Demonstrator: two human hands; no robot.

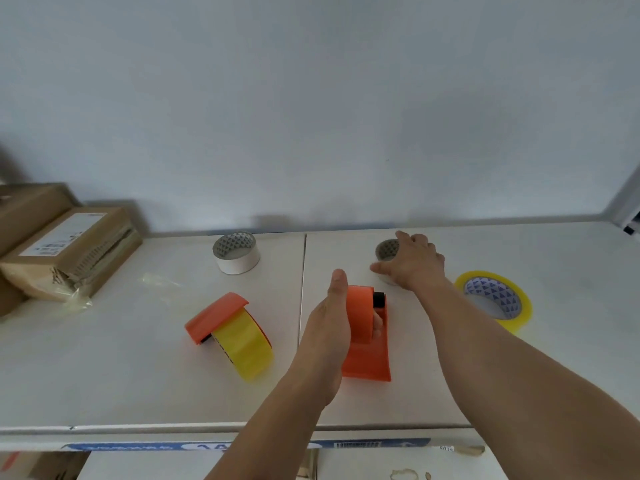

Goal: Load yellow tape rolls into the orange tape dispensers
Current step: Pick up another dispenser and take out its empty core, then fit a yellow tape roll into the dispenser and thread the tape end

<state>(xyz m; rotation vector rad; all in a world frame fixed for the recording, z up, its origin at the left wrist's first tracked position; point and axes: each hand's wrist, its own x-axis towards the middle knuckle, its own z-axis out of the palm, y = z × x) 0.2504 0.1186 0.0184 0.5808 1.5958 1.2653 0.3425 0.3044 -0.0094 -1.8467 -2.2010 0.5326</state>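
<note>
An orange tape dispenser with no roll in it stands near the table's middle, and my left hand grips it with the fingers curled inside. To its left lies a second orange dispenser carrying a yellow tape roll. A loose yellow tape roll lies flat on the right. My right hand reaches past the held dispenser and rests over a small white core roll, covering most of it; its grip on that roll is unclear.
A white empty tape core stands at the back centre. Cardboard boxes are stacked at the back left, with clear plastic film beside them. A seam splits the white table. A wall rises just behind.
</note>
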